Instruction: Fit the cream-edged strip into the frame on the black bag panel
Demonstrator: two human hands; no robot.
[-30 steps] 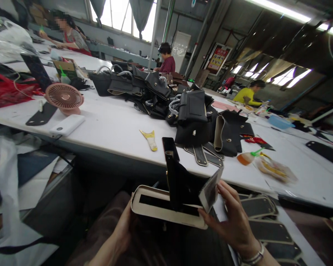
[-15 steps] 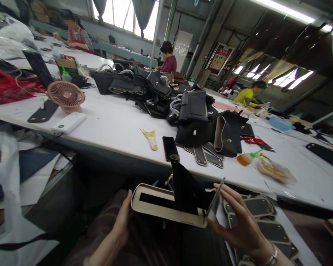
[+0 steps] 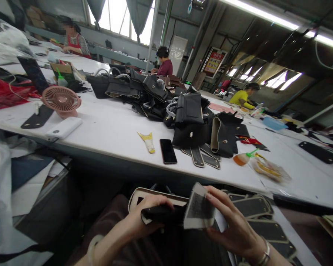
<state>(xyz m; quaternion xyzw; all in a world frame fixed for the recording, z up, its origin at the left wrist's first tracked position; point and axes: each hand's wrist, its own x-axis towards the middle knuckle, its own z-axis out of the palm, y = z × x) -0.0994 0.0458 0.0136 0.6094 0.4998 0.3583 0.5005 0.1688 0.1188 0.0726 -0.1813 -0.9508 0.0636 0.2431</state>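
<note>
A black handbag with a cream-edged opening lies across my lap. My left hand is closed round its dark flap, fingers curled over the top. At the bag's right end my right hand pinches a stiff grey panel with pale edges between thumb and fingers. The panel stands tilted up, and its lower join with the bag is hidden. Below the hands, the bag's body is dark and hard to make out.
Black handbags are heaped on the white table. Near its front edge lie a phone, a yellow-and-white piece and a glue bottle. Trimmed black pieces are stacked at right. A pink fan stands left. Co-workers sit beyond.
My left hand has moved from the opening's left end onto the flap, which has swung down from upright. The grey panel in my right hand has turned its broad face towards me.
</note>
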